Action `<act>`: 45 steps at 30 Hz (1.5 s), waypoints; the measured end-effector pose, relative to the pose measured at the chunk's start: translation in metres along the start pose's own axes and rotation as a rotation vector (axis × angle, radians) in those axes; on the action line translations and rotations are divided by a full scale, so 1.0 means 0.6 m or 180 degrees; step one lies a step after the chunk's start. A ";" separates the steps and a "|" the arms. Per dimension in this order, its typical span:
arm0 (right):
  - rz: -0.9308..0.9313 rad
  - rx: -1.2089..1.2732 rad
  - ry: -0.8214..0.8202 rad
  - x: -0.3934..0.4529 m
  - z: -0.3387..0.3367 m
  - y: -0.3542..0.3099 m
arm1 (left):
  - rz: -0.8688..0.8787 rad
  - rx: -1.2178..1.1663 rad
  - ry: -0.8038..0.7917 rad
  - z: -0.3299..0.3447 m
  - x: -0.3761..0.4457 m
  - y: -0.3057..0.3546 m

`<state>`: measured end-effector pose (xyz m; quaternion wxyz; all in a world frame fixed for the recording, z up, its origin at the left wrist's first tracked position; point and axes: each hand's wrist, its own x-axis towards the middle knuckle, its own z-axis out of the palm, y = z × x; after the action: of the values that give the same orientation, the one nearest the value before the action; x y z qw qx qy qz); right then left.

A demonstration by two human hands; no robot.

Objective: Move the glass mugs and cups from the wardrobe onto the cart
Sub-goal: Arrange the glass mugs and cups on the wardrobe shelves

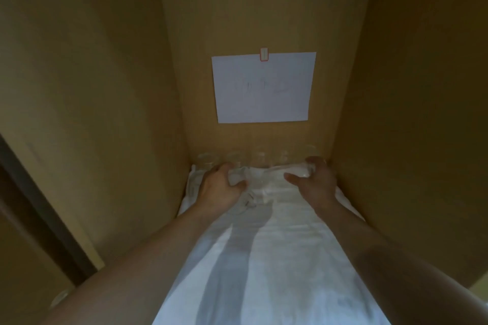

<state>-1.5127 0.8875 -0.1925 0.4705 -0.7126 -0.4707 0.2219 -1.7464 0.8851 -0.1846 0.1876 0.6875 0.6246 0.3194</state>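
Head view into the wardrobe [105, 87], a compartment with plain tan side walls and back panel. A white cloth [264, 258] covers the shelf from the near edge to the back. A white sheet of paper [262, 87], fixed by a small red-edged clip [264, 54] at its top edge, hangs on the back panel; faint marks on it cannot be read.

Directly below the paper, along the foot of the back panel, stands a row of clear glass cups [260, 158]; the glass is blurred against the cloth, so their exact number is uncertain.

Both bare forearms reach in toward the row. Below the paper's left corner, the left hand [223, 187] has its fingers curled round a glass mug [237, 175] just in front of the row, thumb closing on the near side. Below the paper's right corner, the right hand [313, 179] wraps a second glass [303, 169] at the row's right end, fingers over the far side and thumb stretched along the near side. Whether either glass is lifted off the cloth cannot be told.

Further clear glassware [249, 199] lies on the cloth between the hands, nearer the left one.
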 end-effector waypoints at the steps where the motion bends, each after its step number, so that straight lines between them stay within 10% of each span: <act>1: -0.0409 -0.0498 -0.0082 0.008 0.005 0.004 | -0.0020 0.0051 -0.0025 0.001 0.002 -0.002; 14: -0.2398 -0.2386 -0.1063 0.072 0.098 0.004 | -0.0266 0.0899 -0.0148 0.027 0.017 -0.050; 45: -0.1823 -0.2594 -0.1200 -0.058 0.091 -0.014 | 0.0405 0.0947 -0.0155 -0.022 -0.031 -0.061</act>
<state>-1.5742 0.8830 -0.2147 0.1045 -0.6283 -0.7709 0.0080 -1.7825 0.8704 -0.2029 0.0782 0.7534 0.6155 0.2179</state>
